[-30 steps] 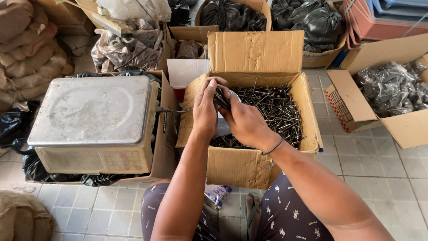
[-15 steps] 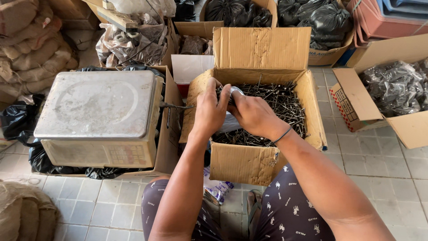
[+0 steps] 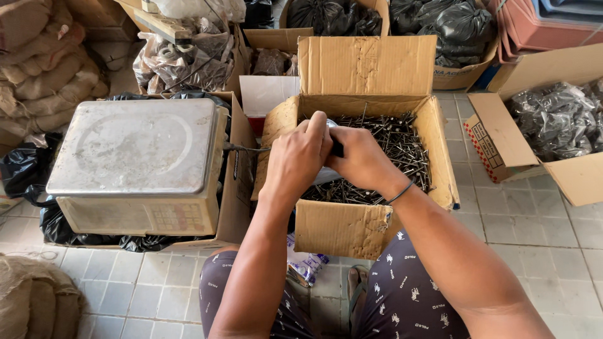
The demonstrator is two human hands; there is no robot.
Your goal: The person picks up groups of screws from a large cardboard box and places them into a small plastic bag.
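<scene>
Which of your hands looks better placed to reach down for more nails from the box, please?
Right, probably. The right hand sits directly over the nails in the open cardboard box; the left hand is nearer the box's left wall, gripping a small bag.

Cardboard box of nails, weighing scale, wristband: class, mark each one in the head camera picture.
Cardboard box of nails [image 3: 342,229], head view, on its near front wall.
Weighing scale [image 3: 135,144], head view, on its metal top pan.
Wristband [image 3: 400,193], head view, on the band at the right wrist.

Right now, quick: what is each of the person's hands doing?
Left hand: closed, gripping a small bag over the box of nails.
Right hand: closed on the same bag, fingers hidden behind the left.
</scene>
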